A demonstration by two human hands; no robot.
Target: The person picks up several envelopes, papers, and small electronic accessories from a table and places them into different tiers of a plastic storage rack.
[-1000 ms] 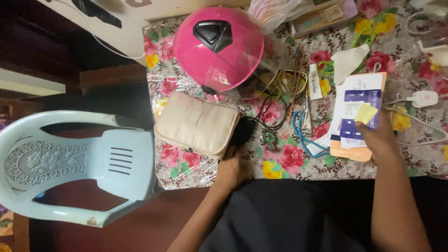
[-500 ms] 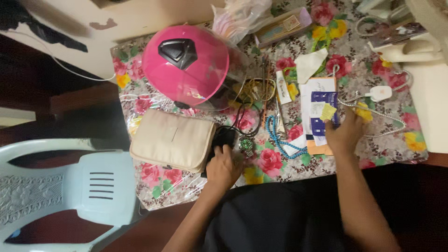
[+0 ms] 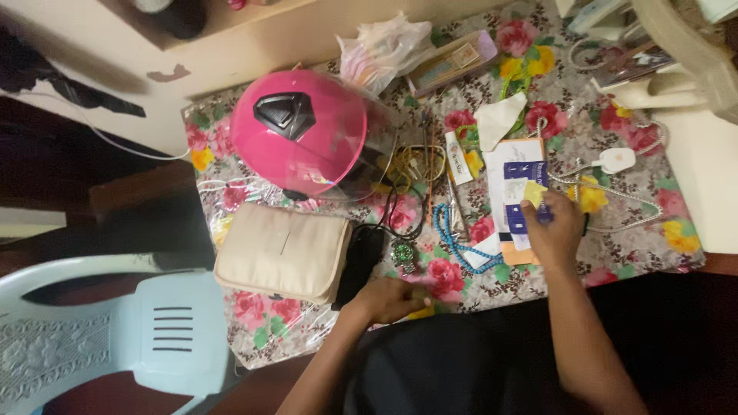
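My right hand (image 3: 555, 230) grips a stack of blue-and-white leaflets (image 3: 511, 173) over an orange envelope, with a small yellow note (image 3: 534, 192) at my fingertips; the stack lies on the flowered tablecloth (image 3: 642, 223). My left hand (image 3: 388, 298) rests at the table's near edge, holding nothing. It lies just below a black pouch (image 3: 365, 253) and a green-faced wristwatch (image 3: 403, 253). A string of blue beads (image 3: 446, 230) lies between the watch and the leaflets.
A pink helmet (image 3: 307, 134) sits at the back left, a beige zip case (image 3: 280, 252) in front of it. A white charger with cable (image 3: 615, 160), a plastic bag (image 3: 380, 50) and a flat box (image 3: 453, 61) lie further back. A pale plastic chair (image 3: 115, 338) stands left.
My left hand has drawn back from the black pouch to the table's edge. My right hand with the leaflets has shifted slightly left. The camera view has tilted further up the table.
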